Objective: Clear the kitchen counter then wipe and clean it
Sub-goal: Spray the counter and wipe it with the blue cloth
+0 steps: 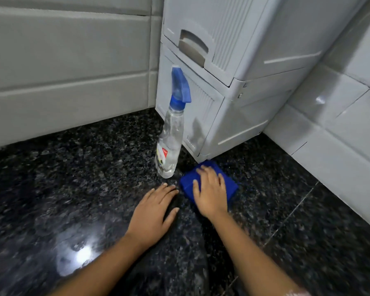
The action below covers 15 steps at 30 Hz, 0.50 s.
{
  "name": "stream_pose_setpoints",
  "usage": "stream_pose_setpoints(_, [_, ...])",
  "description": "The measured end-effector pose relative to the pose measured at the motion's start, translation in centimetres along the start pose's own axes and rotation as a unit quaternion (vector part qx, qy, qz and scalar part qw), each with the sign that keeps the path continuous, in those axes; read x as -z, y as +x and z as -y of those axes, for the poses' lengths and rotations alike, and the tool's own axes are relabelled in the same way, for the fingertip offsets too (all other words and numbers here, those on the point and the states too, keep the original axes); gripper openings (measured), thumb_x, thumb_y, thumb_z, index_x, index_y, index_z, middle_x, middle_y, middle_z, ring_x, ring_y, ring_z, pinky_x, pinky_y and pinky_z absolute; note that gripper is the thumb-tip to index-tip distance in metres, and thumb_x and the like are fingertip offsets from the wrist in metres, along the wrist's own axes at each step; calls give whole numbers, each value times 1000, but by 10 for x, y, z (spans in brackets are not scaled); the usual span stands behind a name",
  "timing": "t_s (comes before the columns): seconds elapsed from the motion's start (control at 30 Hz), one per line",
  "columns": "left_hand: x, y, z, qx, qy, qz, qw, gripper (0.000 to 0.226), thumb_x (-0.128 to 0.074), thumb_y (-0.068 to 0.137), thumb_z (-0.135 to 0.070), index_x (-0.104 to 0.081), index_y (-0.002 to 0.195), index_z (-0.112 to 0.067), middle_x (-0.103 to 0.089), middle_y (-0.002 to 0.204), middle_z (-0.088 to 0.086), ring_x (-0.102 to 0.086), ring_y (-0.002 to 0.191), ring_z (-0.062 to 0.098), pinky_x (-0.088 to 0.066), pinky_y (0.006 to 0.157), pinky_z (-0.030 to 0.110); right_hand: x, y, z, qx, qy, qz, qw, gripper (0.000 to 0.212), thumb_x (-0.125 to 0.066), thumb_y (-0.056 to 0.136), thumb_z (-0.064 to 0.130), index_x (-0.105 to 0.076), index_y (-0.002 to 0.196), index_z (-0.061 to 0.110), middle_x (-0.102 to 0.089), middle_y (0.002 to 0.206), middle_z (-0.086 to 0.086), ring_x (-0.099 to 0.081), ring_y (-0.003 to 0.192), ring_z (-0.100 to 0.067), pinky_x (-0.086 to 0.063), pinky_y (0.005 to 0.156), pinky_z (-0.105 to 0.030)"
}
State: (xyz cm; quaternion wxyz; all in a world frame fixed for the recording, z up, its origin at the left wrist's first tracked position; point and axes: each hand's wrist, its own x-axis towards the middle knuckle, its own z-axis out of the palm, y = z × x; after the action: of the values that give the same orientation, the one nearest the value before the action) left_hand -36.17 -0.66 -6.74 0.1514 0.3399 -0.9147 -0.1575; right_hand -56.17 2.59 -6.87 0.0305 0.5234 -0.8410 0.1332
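Pressing right hand (210, 190) flat on folded blue cloth (229, 184).

Left grip (152, 212), right grip (210, 193) bare — sleeve edge (297, 293) pale, speckled.

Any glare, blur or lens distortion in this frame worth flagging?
Head view: a bright reflection glares off the polished dark counter, lower left; wide-angle distortion bows the wall tiles and tilts the white drawer unit; mild motion blur softens the left hand and the right hand on the blue cloth; the spray bottle reads fairly clearly.
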Motion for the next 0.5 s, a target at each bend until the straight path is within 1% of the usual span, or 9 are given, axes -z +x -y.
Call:
stream_pose_setpoints(0.03, [-2, 9, -5, 1, -5, -2, 1000, 49, -36, 94, -46, -53, 133, -21, -52, 139, -5, -44, 133, 13, -20, 112, 26, 3, -4, -3, 39, 7, 19, 999, 56, -21, 93, 47, -50, 135, 23, -45, 145, 4, -33, 138, -15, -16, 116, -41])
stream_pose_setpoints(0.07, [-6, 18, -10, -1, -8, -2, 1000, 50, -36, 94, -45, -53, 134, -20, -52, 139, -5, -45, 132, 14, -21, 113, 26, 5, 1, -13, 57, 13, 34, 998, 56, -20, 93, 50, -48, 135, 26, -43, 145, 7, -31, 139, -12, -12, 117, -40])
stream_pose_setpoints(0.1, [-8, 28, -13, -6, -10, 3, 1000, 51, -35, 94, -45, -52, 135, -19, -52, 140, -4, -45, 132, 14, -24, 114, 26, 5, 12, -24, 53, 16, 35, 998, 57, -19, 92, 53, -48, 134, 27, -42, 145, 8, -30, 139, -10, -11, 117, -41])
stream_pose_setpoints(0.2, [-17, 58, -22, -21, -1, 20, 1000, 54, -34, 95, -47, -49, 138, -19, -50, 141, -4, -45, 132, 14, -30, 112, 31, 6, 51, -58, -19, 5, 12, 1000, 58, -19, 90, 55, -48, 130, 26, -45, 141, 7, -33, 136, -11, -14, 116, -44])
stream_pose_setpoints(0.3, [-29, 87, -31, -36, 10, 51, 998, 59, -30, 95, -51, -46, 141, -17, -45, 146, -3, -42, 135, 16, -28, 113, 33, 5, 85, -93, -68, 2, 12, 998, 45, -36, 97, 46, -47, 133, 21, -44, 143, 2, -33, 136, -14, -14, 116, -44])
stream_pose_setpoints(0.33, [-31, 91, -32, -32, 12, 54, 998, 60, -29, 96, -52, -41, 144, -19, -40, 150, -5, -37, 138, 15, -25, 115, 32, 5, 94, -104, -80, 4, 15, 997, 44, -38, 97, 43, -45, 135, 20, -42, 145, 1, -31, 138, -14, -12, 116, -44])
stream_pose_setpoints(0.4, [-38, 96, -32, -17, 13, 51, 998, 60, -24, 97, -55, -28, 150, -27, -23, 156, -13, -19, 145, 8, -13, 119, 29, 7, 117, -127, -107, 7, 13, 994, 45, -39, 98, 40, -43, 138, 20, -38, 148, -1, -29, 139, -15, -10, 116, -43])
stream_pose_setpoints(0.47, [-40, 95, -30, -15, 10, 40, 999, 60, -20, 97, -57, -16, 152, -34, -8, 157, -21, -2, 145, 1, -1, 118, 29, 11, 140, -148, -142, 11, 16, 990, 46, -37, 98, 38, -40, 140, 19, -35, 151, -2, -26, 140, -16, -8, 117, -43])
stream_pose_setpoints(0.5, [-39, 94, -29, -16, 9, 39, 999, 60, -18, 97, -58, -13, 152, -36, -3, 157, -23, 3, 145, -1, 2, 117, 29, 13, 151, -159, -159, 11, 27, 987, 47, -34, 99, 38, -37, 141, 18, -32, 152, -2, -25, 141, -16, -7, 117, -43])
